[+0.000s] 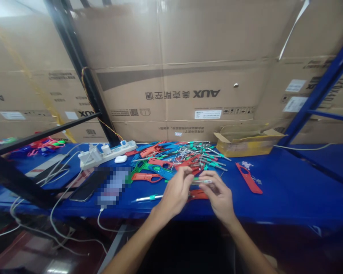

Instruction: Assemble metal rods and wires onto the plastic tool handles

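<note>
Between my two hands is a small greenish, partly clear piece (199,181), pinched at both ends. My left hand (177,190) has its fingertips closed on the left end, and my right hand (218,194) grips the right end with thumb and fingers. Just below them lies a red plastic handle (198,195), partly covered by my hands. A metal rod with a green collar (152,197) rests to the left of my left hand. Behind my hands spreads a pile of red, blue and green handles and metal rods (185,156). Fine detail of the held piece is blurred.
On the blue table (288,182) stand an open yellow-brown box (246,144) and a red handle (249,178) at right. At left are a power strip (108,155), white case (121,159), dark phone (90,185), blurred-out phone (114,186) and cables. Shelf posts rise on both sides.
</note>
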Demonstrator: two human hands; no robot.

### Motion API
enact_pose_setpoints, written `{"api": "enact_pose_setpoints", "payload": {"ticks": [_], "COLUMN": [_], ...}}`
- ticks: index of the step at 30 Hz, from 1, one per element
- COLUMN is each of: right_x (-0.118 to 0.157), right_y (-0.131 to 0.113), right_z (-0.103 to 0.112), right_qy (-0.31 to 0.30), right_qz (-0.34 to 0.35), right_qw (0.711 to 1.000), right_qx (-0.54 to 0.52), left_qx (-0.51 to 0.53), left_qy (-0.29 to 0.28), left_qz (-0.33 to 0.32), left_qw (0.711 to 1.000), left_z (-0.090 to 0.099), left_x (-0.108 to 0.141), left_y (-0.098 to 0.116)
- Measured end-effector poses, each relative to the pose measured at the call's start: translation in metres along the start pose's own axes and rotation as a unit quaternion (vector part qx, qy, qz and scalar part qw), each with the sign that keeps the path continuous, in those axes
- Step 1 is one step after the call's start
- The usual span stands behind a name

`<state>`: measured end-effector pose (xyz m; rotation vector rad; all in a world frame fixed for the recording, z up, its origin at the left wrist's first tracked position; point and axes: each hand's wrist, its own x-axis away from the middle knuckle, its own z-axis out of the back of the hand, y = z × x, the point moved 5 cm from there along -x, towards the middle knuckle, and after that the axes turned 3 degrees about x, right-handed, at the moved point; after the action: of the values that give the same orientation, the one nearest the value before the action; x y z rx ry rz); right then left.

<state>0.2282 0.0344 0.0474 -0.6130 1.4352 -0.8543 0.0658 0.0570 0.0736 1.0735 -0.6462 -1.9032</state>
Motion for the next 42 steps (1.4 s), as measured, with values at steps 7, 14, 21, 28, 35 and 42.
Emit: {"api": "enact_pose_setpoints", "payload": {"ticks": [7,14,21,28,35,42], "right_x": [0.000,0.001,0.000,0.004,0.005,0.005], "right_y": [0.006,0.004,0.008,0.014,0.015,0.015], "right_z": [0.026,0.017,0.008,0.004,0.001,0.001], "right_qy": [0.006,-0.085,-0.189,-0.235,-0.255,-0.269], "right_qz": [0.033,0.078,0.039,-0.012,-0.024,-0.026], "right_qw": [0.990,0.976,0.964,0.959,0.955,0.950], "right_qx": [0.134,0.183,0.182,0.160,0.152,0.157], "left_qx": [-0.118,-0.216,-0.281,-0.294,-0.271,-0.205], "left_qy": [-0.051,-0.076,-0.086,-0.124,-0.146,-0.145], "left_qz": [-0.030,-0.033,0.009,0.040,0.045,0.019], "left_qw": [0.991,0.973,0.956,0.947,0.950,0.968], "left_z": [0.027,0.009,0.003,0.005,0.005,0.003], "left_x": [-0.006,0.005,0.005,0.003,0.004,0.009], "left_y": [-0.039,-0.032,-0.032,-0.028,-0.032,-0.040]}}
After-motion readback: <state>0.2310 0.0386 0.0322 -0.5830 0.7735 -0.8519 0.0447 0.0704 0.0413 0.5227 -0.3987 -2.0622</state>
